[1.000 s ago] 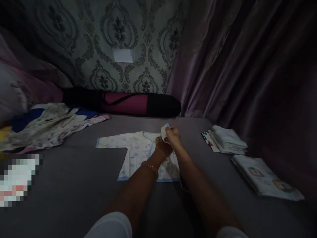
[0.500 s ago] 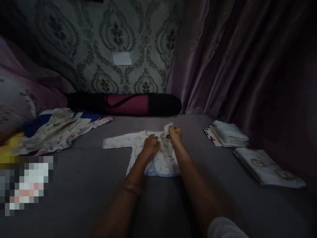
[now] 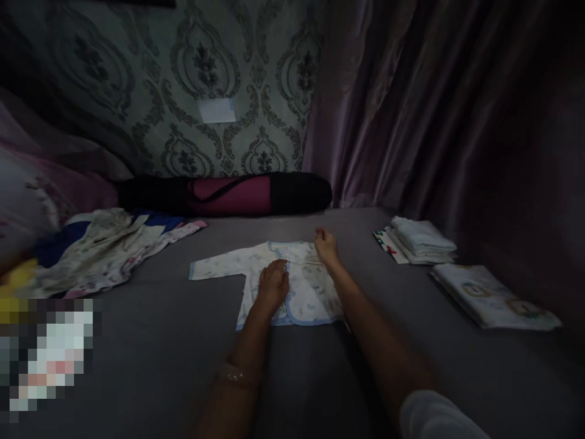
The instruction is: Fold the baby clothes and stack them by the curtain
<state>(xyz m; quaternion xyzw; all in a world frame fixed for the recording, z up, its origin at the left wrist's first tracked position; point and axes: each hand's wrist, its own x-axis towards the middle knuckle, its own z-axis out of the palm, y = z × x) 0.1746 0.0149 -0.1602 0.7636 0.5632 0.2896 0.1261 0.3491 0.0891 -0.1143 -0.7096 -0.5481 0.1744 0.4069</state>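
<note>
1. On the grey bed, a loose heap of clothes lay unfolded at the left; that much seemed left to do.
2. At the right, the folded piles sat stacked, well apart from the hands; that part looked done.
3. In the middle lay the baby shirt, flat; the sleeve on its right side was tucked in and the other was spread out, so I judged it partly folded.
4. The left hand pressed flat on the shirt's front, fingers together, gripping nothing.
5. The right hand rested at the shirt's far right edge, arm stretched; whether its fingers pinched cloth could not be told.
</note>
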